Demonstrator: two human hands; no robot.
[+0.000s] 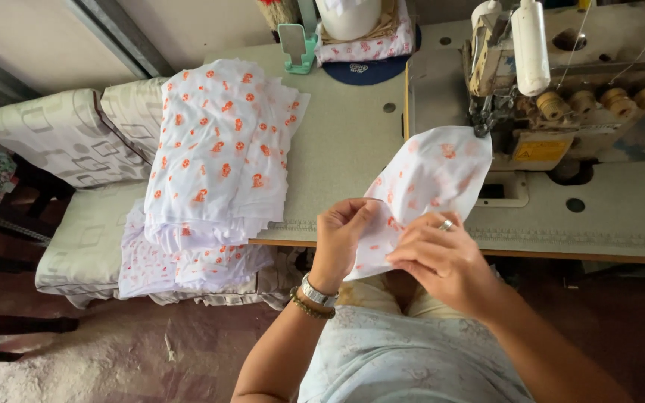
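Table: I am sitting at a pale sewing table (352, 142) that is stretching out beyond both my hands, its near edge running just behind them.
Floor: a reddish-brown floor (113, 351) is showing below and to the left of my left hand.
Cushions: grey patterned cushions (69, 134) are lying far out to the left of my left hand, partly under cloth.
Cloth pile: a stack of white cloth with orange print (222, 149) is lying on the table's left end, left of and beyond my left hand, and is spilling over the edge onto the cushions.
Machine: a cream overlock machine (561, 82) is standing beyond my right hand, with a white thread cone (531, 45) on top.
Piece in hand: I am holding a white piece with orange print (431, 179) between both hands, its far end reaching up to the machine's foot.
Left hand (341, 242): it is pinching the piece's near edge, fingers curled close, a watch and bracelet on the wrist.
Right hand (442, 257): it is gripping the same edge, fingers nearly closed, a ring showing.
Hard to see: the needle area is hiding behind the cloth; the machine's right side is being cut off by the frame.
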